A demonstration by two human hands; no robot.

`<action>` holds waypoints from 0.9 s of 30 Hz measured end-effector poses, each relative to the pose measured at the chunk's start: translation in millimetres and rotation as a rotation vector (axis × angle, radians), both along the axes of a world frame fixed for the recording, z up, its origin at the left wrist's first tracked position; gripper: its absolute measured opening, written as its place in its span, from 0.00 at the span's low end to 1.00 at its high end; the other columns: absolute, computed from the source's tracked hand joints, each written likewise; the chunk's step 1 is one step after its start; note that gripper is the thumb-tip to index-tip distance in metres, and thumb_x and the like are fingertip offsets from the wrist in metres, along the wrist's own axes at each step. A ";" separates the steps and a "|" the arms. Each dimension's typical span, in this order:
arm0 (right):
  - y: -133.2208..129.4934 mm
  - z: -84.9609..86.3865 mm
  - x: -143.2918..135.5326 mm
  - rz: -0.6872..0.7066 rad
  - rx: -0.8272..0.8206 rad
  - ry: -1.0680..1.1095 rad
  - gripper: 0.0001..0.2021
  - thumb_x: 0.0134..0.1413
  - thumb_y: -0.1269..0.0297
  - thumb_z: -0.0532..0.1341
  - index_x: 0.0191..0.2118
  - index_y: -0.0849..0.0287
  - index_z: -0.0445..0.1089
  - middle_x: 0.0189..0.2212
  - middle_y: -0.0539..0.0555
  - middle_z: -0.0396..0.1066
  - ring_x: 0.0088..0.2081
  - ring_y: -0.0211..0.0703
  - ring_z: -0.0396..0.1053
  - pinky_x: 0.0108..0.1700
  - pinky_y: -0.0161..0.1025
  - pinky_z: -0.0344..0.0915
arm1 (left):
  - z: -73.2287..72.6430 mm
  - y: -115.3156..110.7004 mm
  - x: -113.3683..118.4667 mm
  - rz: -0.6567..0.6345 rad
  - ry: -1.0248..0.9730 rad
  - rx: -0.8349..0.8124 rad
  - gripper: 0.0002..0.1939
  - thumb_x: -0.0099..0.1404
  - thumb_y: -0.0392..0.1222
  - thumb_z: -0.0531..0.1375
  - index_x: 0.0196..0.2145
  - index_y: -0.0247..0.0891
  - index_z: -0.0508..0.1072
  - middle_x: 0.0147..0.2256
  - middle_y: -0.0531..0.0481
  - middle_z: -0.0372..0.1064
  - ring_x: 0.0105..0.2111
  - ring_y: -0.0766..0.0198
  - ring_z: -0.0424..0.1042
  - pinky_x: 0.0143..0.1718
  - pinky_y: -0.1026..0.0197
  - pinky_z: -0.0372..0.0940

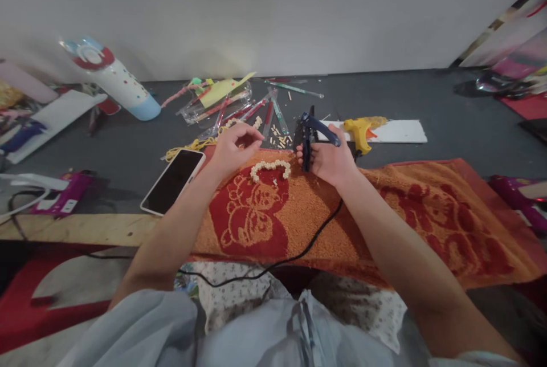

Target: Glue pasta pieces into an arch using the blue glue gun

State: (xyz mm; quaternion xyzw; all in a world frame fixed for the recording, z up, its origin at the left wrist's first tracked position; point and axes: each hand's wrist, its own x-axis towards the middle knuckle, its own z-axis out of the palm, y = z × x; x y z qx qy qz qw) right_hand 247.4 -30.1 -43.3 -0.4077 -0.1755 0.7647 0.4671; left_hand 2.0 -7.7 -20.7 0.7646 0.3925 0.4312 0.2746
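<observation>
My right hand [331, 157] is wrapped round dark blue-handled pliers [306, 142], held upright over the towel's far edge. One of the handles sticks out to the right above my palm. My left hand [236, 147] hovers to the left, thumb and fingers curled together; anything pinched in the tips is too small to make out. Between the hands, a curved cream-coloured beaded piece [270, 168] lies on the orange and red towel [316, 213]. Just beyond it are several small pale cut sticks [280, 138] scattered on the dark table [431, 99].
A yellow glue gun [361, 132] rests on a white board [404, 131], right of the pliers. Clear plastic tubes [277, 110] and yellow paper [222, 91] lie at the back. A phone [173, 180] and a bottle [123, 85] are on the left. A black cable [294, 259] crosses the towel.
</observation>
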 end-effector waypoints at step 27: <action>1.4 -4.2 1.8 0.045 0.071 -0.063 0.30 0.49 0.33 0.51 0.40 0.56 0.70 0.29 0.58 0.70 0.35 0.50 0.70 0.37 0.47 0.71 | 0.2 -15.8 10.3 -0.306 0.470 0.224 0.03 0.59 0.35 0.58 0.28 0.39 0.72 0.25 0.52 0.71 0.30 0.65 0.68 0.35 0.61 0.63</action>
